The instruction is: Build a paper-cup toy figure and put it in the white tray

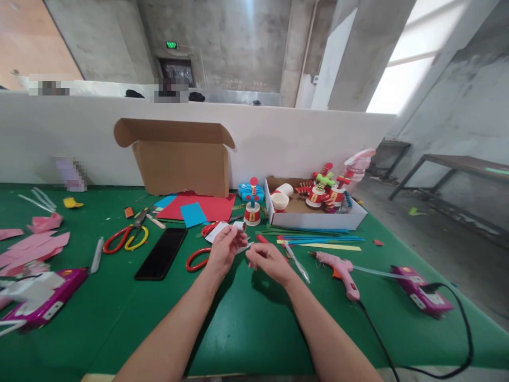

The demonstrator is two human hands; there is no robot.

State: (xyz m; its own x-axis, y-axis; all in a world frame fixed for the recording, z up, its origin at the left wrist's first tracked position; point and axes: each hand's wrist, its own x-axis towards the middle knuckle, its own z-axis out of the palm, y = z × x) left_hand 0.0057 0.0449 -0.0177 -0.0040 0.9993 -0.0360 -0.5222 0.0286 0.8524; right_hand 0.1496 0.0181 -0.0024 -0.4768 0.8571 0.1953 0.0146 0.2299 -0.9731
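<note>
My left hand point(226, 248) is raised over the middle of the table, its fingers pinched around a small white piece with a dark reddish edge point(240, 226), too small to name. Close to its right is my right hand point(268, 261), fingers curled and thumb against the forefinger; whatever they may hold is hidden. Red-handled scissors point(197, 260) lie by my left wrist, partly covered by the hand. Just beyond my hands stands a paper-cup figure point(252, 212) with a blue pipe-cleaner body and a red round top. A pen point(296, 262) lies right of my right hand.
A pink glue gun point(338, 269) with a cord lies at right, near a purple power strip point(422, 292). Behind it, a white box point(318, 220) holds cups and finished figures. At left are a black phone point(161, 254), scissors point(127, 233) and red paper point(217, 204).
</note>
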